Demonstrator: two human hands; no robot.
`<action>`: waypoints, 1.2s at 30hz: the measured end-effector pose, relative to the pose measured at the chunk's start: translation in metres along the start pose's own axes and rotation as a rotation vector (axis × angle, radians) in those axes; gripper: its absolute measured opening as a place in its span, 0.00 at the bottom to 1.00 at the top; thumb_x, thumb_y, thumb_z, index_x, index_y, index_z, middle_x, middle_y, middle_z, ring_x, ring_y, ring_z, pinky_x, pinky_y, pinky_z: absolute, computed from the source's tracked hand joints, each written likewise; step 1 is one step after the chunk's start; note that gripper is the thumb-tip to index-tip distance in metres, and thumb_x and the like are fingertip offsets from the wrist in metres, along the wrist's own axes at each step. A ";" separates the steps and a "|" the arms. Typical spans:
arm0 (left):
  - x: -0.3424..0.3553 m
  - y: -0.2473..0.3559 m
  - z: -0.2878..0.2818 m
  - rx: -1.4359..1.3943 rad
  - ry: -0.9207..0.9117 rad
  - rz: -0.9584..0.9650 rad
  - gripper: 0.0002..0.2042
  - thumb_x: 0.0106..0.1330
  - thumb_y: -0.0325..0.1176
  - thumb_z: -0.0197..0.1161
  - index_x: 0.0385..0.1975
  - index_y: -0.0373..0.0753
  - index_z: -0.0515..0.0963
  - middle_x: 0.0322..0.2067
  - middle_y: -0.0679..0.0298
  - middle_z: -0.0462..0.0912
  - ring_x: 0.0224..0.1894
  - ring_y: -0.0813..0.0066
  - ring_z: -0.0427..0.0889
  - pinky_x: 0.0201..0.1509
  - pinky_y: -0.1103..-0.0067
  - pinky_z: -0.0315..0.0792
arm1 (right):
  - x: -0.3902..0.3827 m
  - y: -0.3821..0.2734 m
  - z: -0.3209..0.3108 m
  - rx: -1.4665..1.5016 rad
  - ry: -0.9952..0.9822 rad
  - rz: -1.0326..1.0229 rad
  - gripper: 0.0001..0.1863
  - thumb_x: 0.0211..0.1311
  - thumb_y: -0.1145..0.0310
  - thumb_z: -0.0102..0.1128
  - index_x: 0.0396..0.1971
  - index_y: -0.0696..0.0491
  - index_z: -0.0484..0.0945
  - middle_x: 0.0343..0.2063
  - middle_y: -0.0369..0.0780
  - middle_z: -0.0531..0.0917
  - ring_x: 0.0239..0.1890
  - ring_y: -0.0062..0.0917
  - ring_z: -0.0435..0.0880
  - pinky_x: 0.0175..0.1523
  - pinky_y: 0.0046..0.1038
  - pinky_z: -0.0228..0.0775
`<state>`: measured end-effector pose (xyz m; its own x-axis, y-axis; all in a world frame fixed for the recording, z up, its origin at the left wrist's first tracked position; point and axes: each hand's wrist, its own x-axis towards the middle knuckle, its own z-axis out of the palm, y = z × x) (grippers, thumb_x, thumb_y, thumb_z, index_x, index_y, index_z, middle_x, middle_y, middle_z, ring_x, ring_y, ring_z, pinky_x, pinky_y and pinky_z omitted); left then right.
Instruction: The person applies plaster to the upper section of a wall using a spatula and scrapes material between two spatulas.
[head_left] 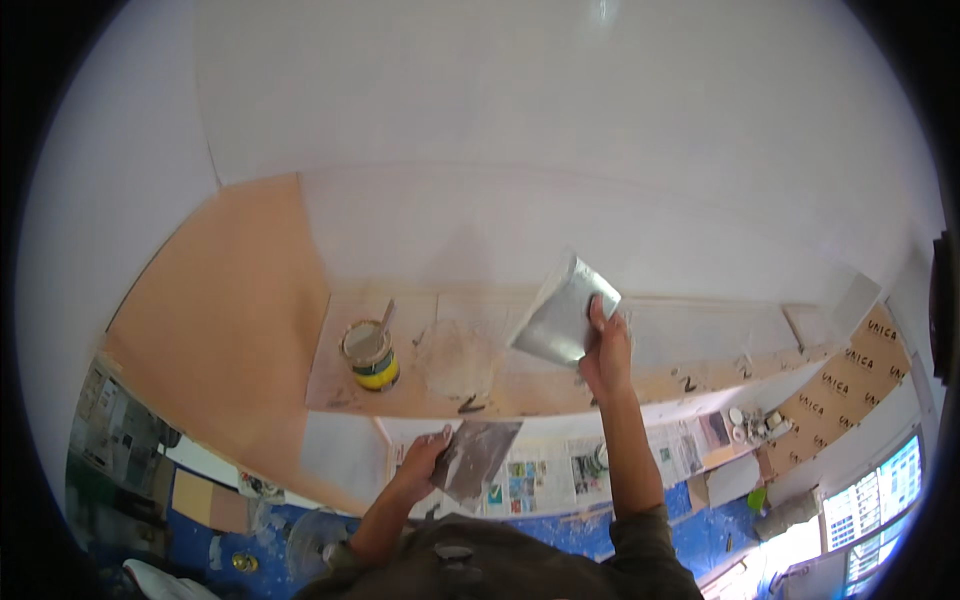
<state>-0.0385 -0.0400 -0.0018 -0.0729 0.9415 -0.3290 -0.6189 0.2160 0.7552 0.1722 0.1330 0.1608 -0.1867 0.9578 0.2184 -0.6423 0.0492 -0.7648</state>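
In my right hand [609, 358] is a shiny metal putty spreader [566, 315], a flat plate tilted in front of the pale wall, with my thumb across its face. Whether its edge touches the wall I cannot tell. Lower down, my left hand [420, 463] grips a darker grey putty plate [475, 460] by its left edge; whitish smears mark its surface. An uncovered yellow and dark tin [376, 380] stands on the wooden ledge [540, 398] to the left. Pale filler shows inside it, and a stick or tool handle [387, 318] leans out of its mouth.
A tan board panel [230, 260] rises at the ledge's left end. Newspaper sheets [560, 478] lie below the ledge. Blue sheeting [195, 540] covers the floor, with an electric fan [313, 545] at lower left. Containers [745, 428] cluster at right near printed brown boards [840, 385].
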 end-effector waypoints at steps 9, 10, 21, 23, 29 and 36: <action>-0.026 0.022 0.003 -0.065 -0.021 0.084 0.12 0.70 0.33 0.54 0.45 0.31 0.74 0.38 0.61 0.82 0.39 0.77 0.81 0.43 0.79 0.77 | -0.025 0.004 0.026 0.115 -0.143 0.061 0.07 0.66 0.71 0.56 0.39 0.59 0.76 0.37 0.36 0.80 0.40 0.18 0.77 0.49 0.23 0.71; -0.028 0.024 0.006 -0.053 -0.034 0.069 0.12 0.69 0.33 0.55 0.45 0.32 0.75 0.38 0.62 0.81 0.39 0.78 0.81 0.43 0.80 0.77 | -0.025 0.004 0.028 0.107 -0.172 0.018 0.07 0.66 0.72 0.56 0.39 0.59 0.77 0.38 0.36 0.80 0.40 0.17 0.77 0.48 0.22 0.71; -0.023 0.008 -0.013 -0.090 -0.024 0.076 0.09 0.69 0.34 0.55 0.42 0.35 0.76 0.33 0.68 0.79 0.34 0.83 0.78 0.41 0.84 0.73 | 0.101 -0.017 0.174 -1.275 -0.005 -2.004 0.31 0.42 0.85 0.53 0.51 0.49 0.79 0.49 0.48 0.80 0.53 0.40 0.79 0.61 0.42 0.66; -0.026 0.009 -0.012 -0.112 -0.013 0.090 0.09 0.70 0.33 0.55 0.41 0.35 0.76 0.32 0.69 0.79 0.34 0.83 0.77 0.40 0.84 0.73 | 0.125 -0.015 0.189 -1.326 0.050 -2.026 0.30 0.43 0.84 0.54 0.51 0.49 0.78 0.50 0.48 0.79 0.54 0.40 0.78 0.62 0.44 0.65; -0.030 0.013 -0.018 -0.155 0.009 0.117 0.07 0.70 0.32 0.55 0.39 0.36 0.76 0.32 0.69 0.79 0.36 0.84 0.76 0.42 0.85 0.71 | 0.128 0.021 0.180 -1.484 0.029 -1.870 0.24 0.52 0.79 0.55 0.53 0.52 0.76 0.51 0.50 0.78 0.55 0.42 0.77 0.62 0.44 0.64; -0.031 0.019 -0.026 -0.124 -0.059 0.112 0.08 0.70 0.32 0.54 0.40 0.35 0.76 0.32 0.70 0.79 0.34 0.84 0.76 0.40 0.84 0.72 | 0.082 -0.009 0.173 -1.399 -0.029 -1.843 0.25 0.49 0.80 0.55 0.52 0.51 0.76 0.45 0.46 0.81 0.47 0.38 0.81 0.57 0.40 0.71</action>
<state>-0.0690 -0.0718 0.0081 -0.1026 0.9722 -0.2103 -0.7018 0.0791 0.7080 0.0343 0.1622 0.2903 -0.2265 -0.3207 0.9197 0.6412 0.6617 0.3886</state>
